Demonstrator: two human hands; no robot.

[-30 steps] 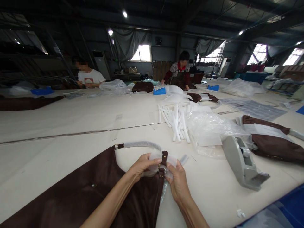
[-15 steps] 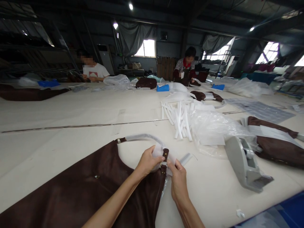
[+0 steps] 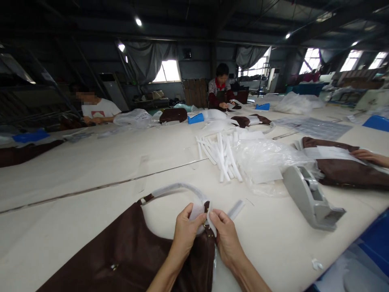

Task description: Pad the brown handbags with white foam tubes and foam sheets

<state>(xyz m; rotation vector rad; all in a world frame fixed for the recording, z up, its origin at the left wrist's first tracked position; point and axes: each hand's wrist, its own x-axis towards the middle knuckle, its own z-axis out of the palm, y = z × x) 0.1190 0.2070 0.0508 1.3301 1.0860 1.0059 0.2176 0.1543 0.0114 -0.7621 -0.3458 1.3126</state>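
Observation:
A dark brown leather bag [image 3: 121, 247] lies on the table in front of me, its handle [image 3: 179, 186] wrapped in pale film and arched away from me. My left hand [image 3: 185, 229] pinches a piece of white foam sheet [image 3: 197, 211] at the handle's right end, beside the metal ring. On the other side of that strap end, my right hand [image 3: 223, 231] pinches the sheet's folded edge, thumb and fingers pressed together. The sheet partly covers the brown strap tab and ring.
Right of my hands stands a grey tape dispenser [image 3: 310, 198]. White foam strips [image 3: 223, 156] and clear plastic bags [image 3: 267, 162] lie beyond. Another person's hand [image 3: 369, 156] touches a brown bag [image 3: 343, 174] at the right. Two people work across the table [image 3: 100, 219].
My right hand has brought the white sheet's right side over the strap end. The view has swung right, and another person's hand has appeared on the right-hand bag.

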